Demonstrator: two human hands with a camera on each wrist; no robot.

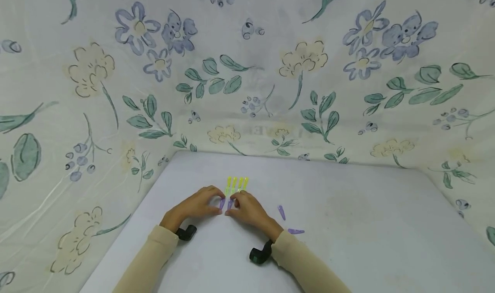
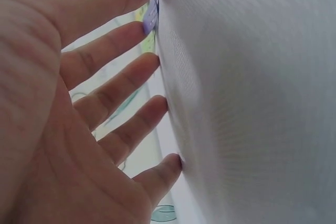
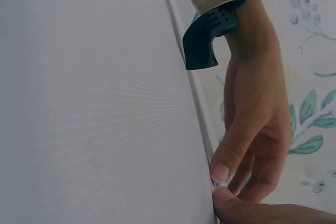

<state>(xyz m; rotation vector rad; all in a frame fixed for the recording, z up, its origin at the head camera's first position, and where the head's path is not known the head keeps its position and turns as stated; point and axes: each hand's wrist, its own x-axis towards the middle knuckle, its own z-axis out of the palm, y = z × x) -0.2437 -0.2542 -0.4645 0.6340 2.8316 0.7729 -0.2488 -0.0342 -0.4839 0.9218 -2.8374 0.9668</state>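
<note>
In the head view my left hand [image 1: 199, 203] holds a purple hair clip [image 1: 222, 204] between forefinger and thumb, at the clip's two ends. The left wrist view shows part of that purple clip [image 2: 150, 16] by the fingertips, the other fingers spread and touching the white tabletop. Just to the right, my right hand [image 1: 249, 209] pinches a second purple hair clip [image 1: 230, 204] flat on the table. Beyond the hands, yellow hair clips [image 1: 234, 182] stand side by side in a row, with yellow-green ones [image 1: 227, 191] nearer, partly hidden by the fingers.
Two loose purple clips lie to the right of the right hand: one upright-pointing clip [image 1: 281, 212] and one sideways clip [image 1: 296, 231]. The white table [image 1: 359, 224] meets a floral sheet [image 1: 267, 112] at the back and left. Each wrist wears a black camera [image 1: 261, 254].
</note>
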